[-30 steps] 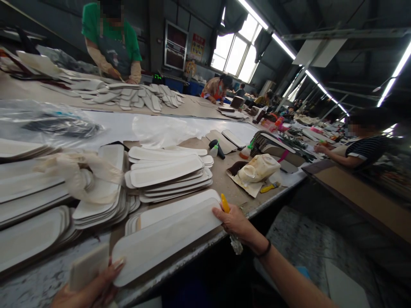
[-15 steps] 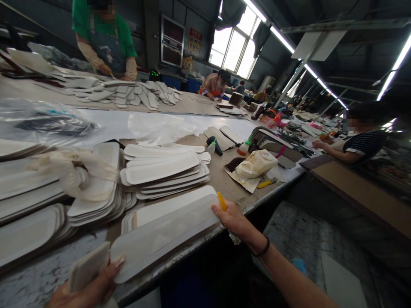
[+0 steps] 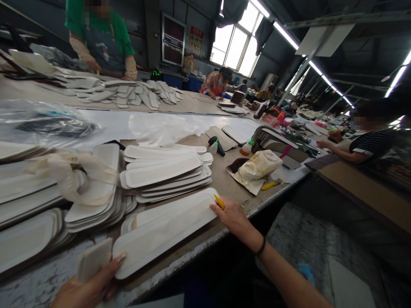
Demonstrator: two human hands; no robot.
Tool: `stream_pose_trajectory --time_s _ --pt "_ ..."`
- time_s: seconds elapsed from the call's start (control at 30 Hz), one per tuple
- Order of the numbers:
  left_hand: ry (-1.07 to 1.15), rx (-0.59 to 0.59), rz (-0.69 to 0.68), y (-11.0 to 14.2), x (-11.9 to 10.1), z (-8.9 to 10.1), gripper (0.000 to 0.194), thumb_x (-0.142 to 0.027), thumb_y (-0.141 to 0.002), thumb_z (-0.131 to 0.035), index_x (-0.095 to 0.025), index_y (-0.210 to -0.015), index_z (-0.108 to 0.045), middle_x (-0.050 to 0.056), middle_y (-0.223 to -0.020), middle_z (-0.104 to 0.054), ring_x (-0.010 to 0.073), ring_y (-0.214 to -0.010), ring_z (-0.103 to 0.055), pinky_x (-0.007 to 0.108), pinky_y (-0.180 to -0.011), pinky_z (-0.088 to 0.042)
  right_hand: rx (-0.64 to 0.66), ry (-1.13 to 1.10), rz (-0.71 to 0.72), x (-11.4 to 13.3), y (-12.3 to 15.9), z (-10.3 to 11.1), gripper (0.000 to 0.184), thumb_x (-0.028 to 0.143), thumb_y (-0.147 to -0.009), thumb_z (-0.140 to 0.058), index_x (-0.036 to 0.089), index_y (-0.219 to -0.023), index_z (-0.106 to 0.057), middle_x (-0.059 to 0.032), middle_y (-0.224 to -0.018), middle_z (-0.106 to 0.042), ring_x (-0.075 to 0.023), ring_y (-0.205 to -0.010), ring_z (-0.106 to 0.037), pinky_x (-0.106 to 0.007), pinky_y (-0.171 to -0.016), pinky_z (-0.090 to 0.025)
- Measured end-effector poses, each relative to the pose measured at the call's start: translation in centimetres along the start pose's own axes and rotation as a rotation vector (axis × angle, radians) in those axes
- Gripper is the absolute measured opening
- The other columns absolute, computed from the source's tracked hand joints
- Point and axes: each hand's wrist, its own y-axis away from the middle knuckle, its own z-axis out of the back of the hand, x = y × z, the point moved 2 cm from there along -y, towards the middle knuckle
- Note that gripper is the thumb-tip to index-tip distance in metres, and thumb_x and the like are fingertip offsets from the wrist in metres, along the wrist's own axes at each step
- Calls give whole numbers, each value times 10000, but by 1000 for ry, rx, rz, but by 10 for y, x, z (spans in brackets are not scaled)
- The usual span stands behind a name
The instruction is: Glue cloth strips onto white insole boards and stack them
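A long white rounded panel [image 3: 167,233] lies at the near edge of the worktable [image 3: 224,179], on top of similar ones. My right hand [image 3: 233,218] presses on its right end, fingers closed round a yellow-handled tool [image 3: 219,201]. My left hand [image 3: 86,288] touches the panel's left end with the thumb and grips a small pale block [image 3: 93,259].
Stacks of white panels [image 3: 163,173] cover the table's left and middle. A pale jug [image 3: 260,164], small glue bottles [image 3: 213,147], a yellow cutter [image 3: 270,184] and clear plastic sheeting [image 3: 160,128] lie further back. Other people work across and to the right. The table edge drops to the floor on the right.
My right hand has tipped so the yellow tool lies flatter against the panel's end. The view has shifted slightly; both hands stay on the panel.
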Motion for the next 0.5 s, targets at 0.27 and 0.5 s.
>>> stream_pose_trajectory --time_s 0.27,0.5 --pt "208 156 86 7 -9 0 546 -698 -470 -710 -217 -428 -454 -43 -413 -433 127 -457 -382 269 -479 -309 -72 333 188 8 -7 -11 329 94 -881 -510 209 -1172 -611 -70 -988 -631 -194 -902 -614 -268 -815 -476" --pt "330 157 56 17 -24 -1 497 -616 -492 -740 -194 -498 -479 -63 -426 -410 90 -446 -348 239 -464 -265 -18 438 304 3 -23 -22 260 80 -859 -490 189 -1061 -613 -78 -968 -623 -212 -868 -616 -278 -735 -483"
